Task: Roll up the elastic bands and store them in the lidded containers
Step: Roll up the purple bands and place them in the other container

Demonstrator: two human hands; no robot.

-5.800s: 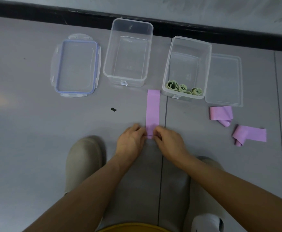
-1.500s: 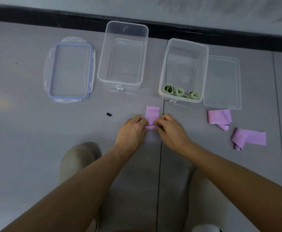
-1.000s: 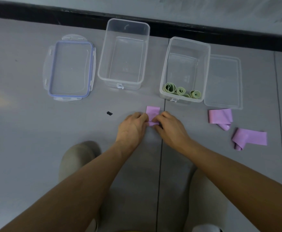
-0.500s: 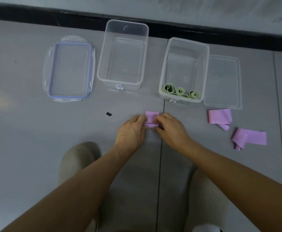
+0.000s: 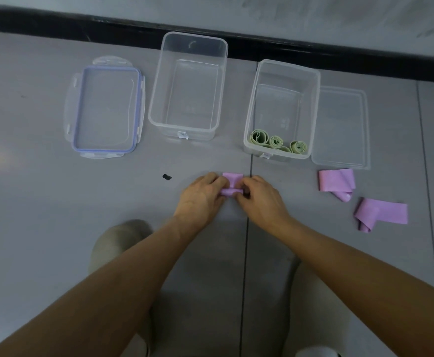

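As left hand [image 5: 200, 195], right hand [image 5: 261, 199] seemingly pinch band [image 5: 232, 178]

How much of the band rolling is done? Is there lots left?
Done: green rolls sit in the right container. In hand: the left hand and right hand pinch a purple band that is mostly rolled, with a short flat end showing. Left: two loose purple bands lie on the floor, the left container holds nothing, and both lids are off.
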